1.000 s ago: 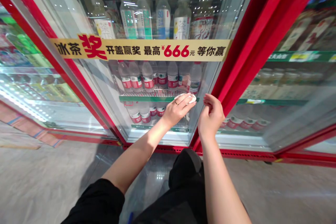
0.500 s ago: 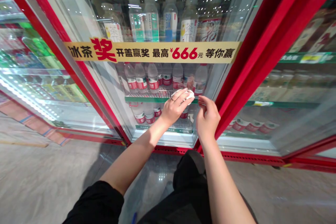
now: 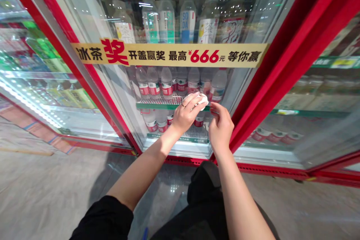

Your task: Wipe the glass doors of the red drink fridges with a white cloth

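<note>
My left hand (image 3: 184, 116), with a ring on one finger, is closed on a crumpled white cloth (image 3: 203, 99) held at the glass door (image 3: 118, 93) of a red-framed drinks fridge. Part of the cloth is hidden under the fingers. Just right of it, my right hand (image 3: 221, 125) has loosely bent fingers, apart from the thumb, and I see nothing in it. Its fingertips are close to the cloth; whether they touch it I cannot tell. Behind the glass stand water bottles (image 3: 166, 82) with red labels on a green-edged shelf (image 3: 157, 105).
A yellow banner strip (image 3: 168, 55) crosses the door above my hands. Soda bottles (image 3: 188, 17) stand on the upper shelf. Red door frames (image 3: 270, 71) rise at both sides, with further fridges beyond. Below lies a grey floor (image 3: 70, 183), where my dark-clothed knee (image 3: 204, 182) shows.
The left hand and cloth have shifted very slightly on the glass. My right hand has moved a little left, nearer the cloth. The view has moved slightly, too.
</note>
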